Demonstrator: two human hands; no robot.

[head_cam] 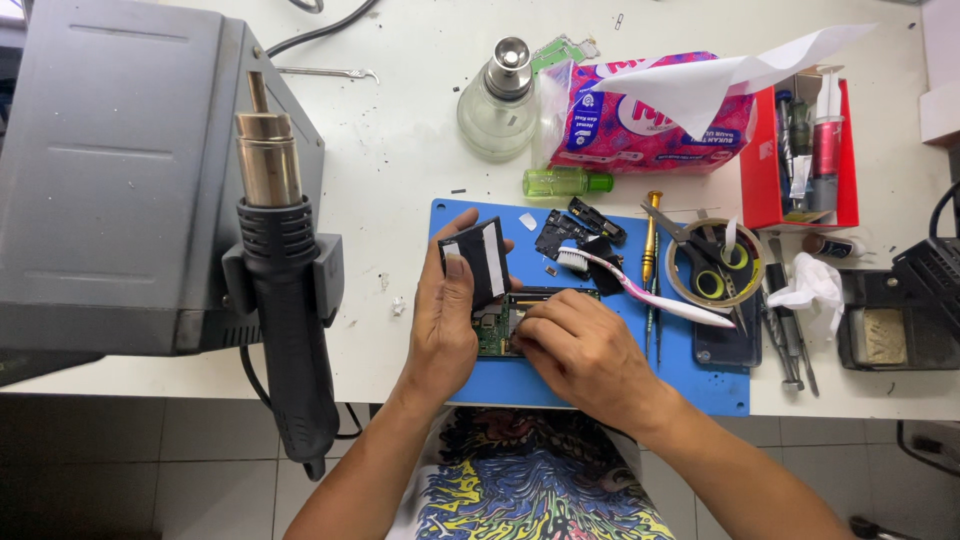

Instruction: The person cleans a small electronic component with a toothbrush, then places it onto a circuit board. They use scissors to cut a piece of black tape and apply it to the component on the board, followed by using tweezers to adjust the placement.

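My left hand (441, 318) holds a small black rectangular part with a white strip (478, 255), tilted up above a blue work mat (600, 385). My right hand (582, 350) rests fingers-down on a green circuit board (494, 326) lying on the mat between both hands; whether it grips anything is hidden. Just beyond the right hand lie a white and pink toothbrush (640, 285) and black loose parts (580, 232).
A grey hot-air station (110, 170) with its black nozzle handle (285, 300) stands at left. Behind the mat are a glass dispenser bottle (497, 100), a green bottle (565, 182) and a tissue pack (650, 120). Scissors in a tape roll (715, 265), a red box of tools (800, 160) and a black holder with a sponge (890, 320) sit at right.
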